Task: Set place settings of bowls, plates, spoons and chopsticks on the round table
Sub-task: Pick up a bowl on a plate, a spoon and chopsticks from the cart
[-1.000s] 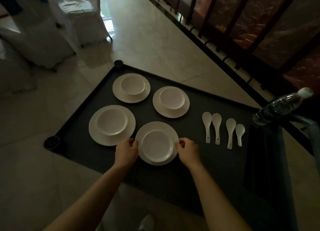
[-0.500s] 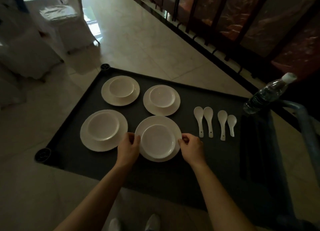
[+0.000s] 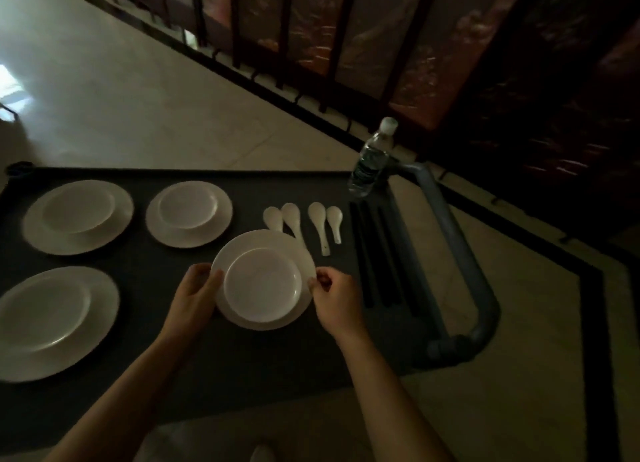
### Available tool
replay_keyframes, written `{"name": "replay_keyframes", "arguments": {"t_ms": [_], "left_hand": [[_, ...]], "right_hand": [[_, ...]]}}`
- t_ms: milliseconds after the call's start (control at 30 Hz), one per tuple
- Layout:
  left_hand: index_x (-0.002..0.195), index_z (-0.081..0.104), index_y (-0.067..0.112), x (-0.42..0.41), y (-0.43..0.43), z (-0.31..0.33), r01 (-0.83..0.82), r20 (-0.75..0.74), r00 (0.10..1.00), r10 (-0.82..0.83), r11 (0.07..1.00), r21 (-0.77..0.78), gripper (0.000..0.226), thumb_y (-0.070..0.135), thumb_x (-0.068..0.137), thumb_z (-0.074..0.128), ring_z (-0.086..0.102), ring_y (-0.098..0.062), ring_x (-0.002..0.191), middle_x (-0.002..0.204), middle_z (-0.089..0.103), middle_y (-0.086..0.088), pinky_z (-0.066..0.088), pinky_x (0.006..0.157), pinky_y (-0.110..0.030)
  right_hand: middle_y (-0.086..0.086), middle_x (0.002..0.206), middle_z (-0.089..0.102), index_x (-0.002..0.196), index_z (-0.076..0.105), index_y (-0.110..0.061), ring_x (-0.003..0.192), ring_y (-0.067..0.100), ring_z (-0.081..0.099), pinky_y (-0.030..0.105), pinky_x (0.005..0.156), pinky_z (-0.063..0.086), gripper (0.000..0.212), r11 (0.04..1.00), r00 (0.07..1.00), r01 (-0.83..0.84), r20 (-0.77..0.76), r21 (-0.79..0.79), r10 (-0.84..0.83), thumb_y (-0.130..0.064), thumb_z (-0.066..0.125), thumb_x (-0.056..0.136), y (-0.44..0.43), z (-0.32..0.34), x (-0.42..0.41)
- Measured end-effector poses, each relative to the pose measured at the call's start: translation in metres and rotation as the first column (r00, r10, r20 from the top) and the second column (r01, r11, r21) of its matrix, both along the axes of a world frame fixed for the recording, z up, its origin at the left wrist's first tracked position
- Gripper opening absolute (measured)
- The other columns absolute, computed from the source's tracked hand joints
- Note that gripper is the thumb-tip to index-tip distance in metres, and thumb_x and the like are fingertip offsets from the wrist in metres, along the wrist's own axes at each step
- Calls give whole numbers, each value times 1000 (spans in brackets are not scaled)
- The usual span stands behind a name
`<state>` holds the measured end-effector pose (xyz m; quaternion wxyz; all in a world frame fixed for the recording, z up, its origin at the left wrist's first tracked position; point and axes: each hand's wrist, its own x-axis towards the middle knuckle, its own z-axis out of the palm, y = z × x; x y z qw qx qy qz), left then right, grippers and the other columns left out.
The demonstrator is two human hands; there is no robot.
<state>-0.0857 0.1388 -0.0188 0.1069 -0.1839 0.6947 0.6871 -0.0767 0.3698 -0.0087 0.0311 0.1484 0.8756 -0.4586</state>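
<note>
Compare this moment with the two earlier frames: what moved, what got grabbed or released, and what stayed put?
Both hands, left hand and right hand, keep their grip on the near plate with its bowl. It has risen off the cart and shifted right, now covering part of two spoons. Nothing was released. The other three plate-and-bowl sets, the spoons, the chopsticks and the bottle stayed put; the camera swung right.

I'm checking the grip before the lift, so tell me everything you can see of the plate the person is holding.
The plate is round, plain white and glossy, apparently ceramic, with a white bowl sitting in it, slightly off centre toward the person. It sits roughly level over the dark cart top; whether it is lifted clear cannot be told. The left hand grips its left rim, the right hand pinches its right rim. Its far edge hides the handles of two white spoons.
</note>
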Motion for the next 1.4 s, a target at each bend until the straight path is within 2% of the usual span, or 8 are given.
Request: {"name": "replay_keyframes", "arguments": {"t_ms": [200,300,400,500,567,833,1167,1400], "left_hand": [[129,52,29,-5,34,6,105,-17,994,-105,994,4,32,37,98,50,70,-28,97,118,63,-7,59,78,-49],[132,50,27,-7,43,5,109,4,994,-109,994,10,35,35,98,50,70,-28,96,119,62,-8,59,75,-46],[132,50,29,-8,48,4,123,4,992,-123,992,17,35,36,97,51,70,-27,97,120,62,-7,60,75,-46],[129,50,32,-10,47,2,134,3,991,-134,991,3,33,38,97,51,73,-25,93,117,64,-5,61,72,-45],[126,52,34,-13,46,-1,134,1,991,-134,991,16,30,38,97,51,74,-23,90,116,66,-4,61,71,-42],[116,58,42,-25,43,-7,111,-17,994,-111,993,50,21,36,97,51,75,-22,88,104,71,5,61,68,-39],[122,56,36,-29,38,-6,78,-44,996,-75,994,72,25,37,97,51,74,-27,87,100,72,7,61,70,-44],[122,56,36,-25,34,-7,71,-47,997,-67,994,85,26,37,97,51,74,-27,88,109,70,-3,61,69,-42]], "right_hand": [[-25,81,58,106,64,-33,73,-15,57,7,58,42,11,999,998,36,-53,3,-35,-31,59,96,33,-1,17],[-11,71,63,83,62,-32,63,-7,60,10,52,46,25,993,992,107,-64,-41,-109,-49,49,97,48,-5,15],[-6,73,63,78,56,-30,57,-1,57,12,49,37,28,961,974,227,-32,158,-225,-48,47,98,71,-18,3],[-3,97,61,91,56,-29,75,3,56,17,59,42,10,907,976,197,13,372,-217,-38,55,96,88,-33,-17],[1,108,59,104,61,-22,88,13,60,26,69,50,17,866,975,173,41,469,-217,-36,60,94,95,-41,-32],[9,115,59,112,60,-13,100,23,61,32,75,52,29,790,965,10,200,613,-168,-34,64,92,96,-44,-68],[0,75,55,77,54,-20,63,12,56,26,52,45,23,798,950,19,237,602,-202,-35,66,89,92,-37,-78],[9,94,69,103,61,-13,78,19,69,36,69,60,17,924,931,158,260,348,-257,-27,62,94,93,-38,-73]]}}
